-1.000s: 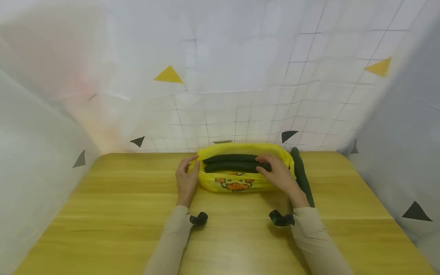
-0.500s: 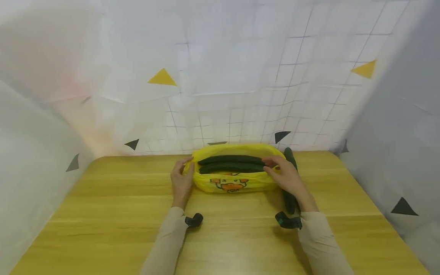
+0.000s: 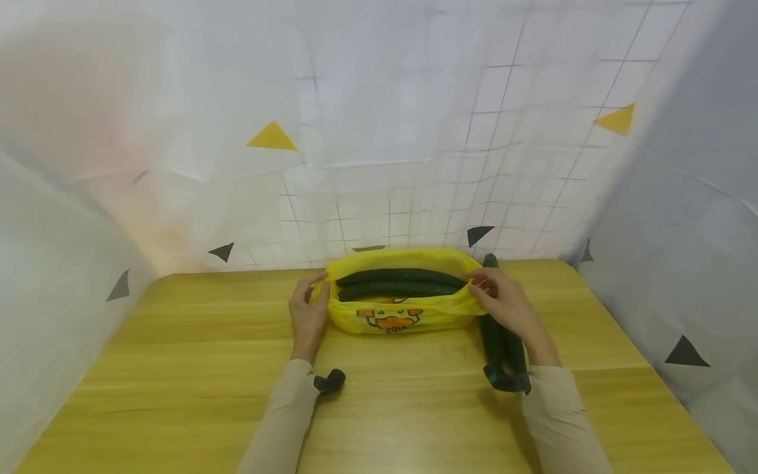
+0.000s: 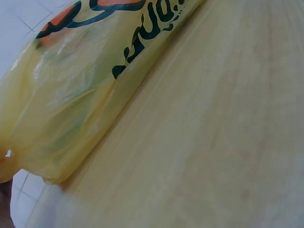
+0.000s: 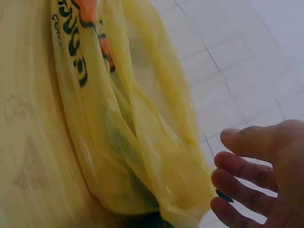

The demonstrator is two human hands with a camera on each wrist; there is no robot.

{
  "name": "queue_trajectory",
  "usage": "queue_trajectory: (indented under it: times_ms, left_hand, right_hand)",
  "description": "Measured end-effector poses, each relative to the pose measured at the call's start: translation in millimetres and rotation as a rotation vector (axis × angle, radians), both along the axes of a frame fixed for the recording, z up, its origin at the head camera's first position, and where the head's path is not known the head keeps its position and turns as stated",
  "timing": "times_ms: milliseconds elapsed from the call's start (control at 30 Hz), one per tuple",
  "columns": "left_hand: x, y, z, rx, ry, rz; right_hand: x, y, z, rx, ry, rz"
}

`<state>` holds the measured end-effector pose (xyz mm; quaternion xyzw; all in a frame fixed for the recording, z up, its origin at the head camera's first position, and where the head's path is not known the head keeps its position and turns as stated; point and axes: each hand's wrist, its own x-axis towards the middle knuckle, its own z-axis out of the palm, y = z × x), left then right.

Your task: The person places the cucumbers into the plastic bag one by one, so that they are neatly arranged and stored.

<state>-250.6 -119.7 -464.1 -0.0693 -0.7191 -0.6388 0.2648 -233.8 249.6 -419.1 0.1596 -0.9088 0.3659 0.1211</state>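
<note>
At nine o'clock I'm pinching the yellow bag (image 3: 432, 317) with my left hand (image 3: 306, 318). Two cucumbers (image 3: 397, 288) are lying inside it. My right hand (image 3: 510, 306) is moving off them to three o'clock (fingers loosely apart, holding nothing), so their placing is looking settled. Two loose cucumbers (image 3: 491, 345) are lying at four o'clock.

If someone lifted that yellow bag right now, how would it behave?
The yellow bag itself is probably floppy and light: its thin walls wrinkle and let darker shapes show through. The two cucumbers lying inside likely add weight and make it sag. With its mouth wide open, a lopsided lift might let them slide towards one end.
</note>
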Motion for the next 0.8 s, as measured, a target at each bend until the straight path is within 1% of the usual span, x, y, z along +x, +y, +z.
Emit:
queue_trajectory:
  times_ms: [100,233,367,567,800]
  left_hand:
    - [-1.3,0.2,0.6,-0.005,0.004,0.004]
    - [-1.5,0.0,1.5,-0.005,0.001,-0.007]
    - [-1.0,-0.4,2.5,0.006,-0.002,-0.020]
    - [-0.3,-0.3,2.2,0.006,0.002,-0.017]
    - [0.0,-0.2,-0.3,0.000,0.009,-0.001]
  right_hand:
    - [0.4,7,0.1,-0.003,-0.028,-0.038]
    - [1.6,17,-0.6,-0.007,-0.034,-0.075]
    - [2.5,25,-1.1,-0.023,-0.038,-0.084]
    - [4.8,33,0.3,-0.042,-0.070,-0.089]
    - [5.6,41,0.4,-0.008,-0.118,-0.115]
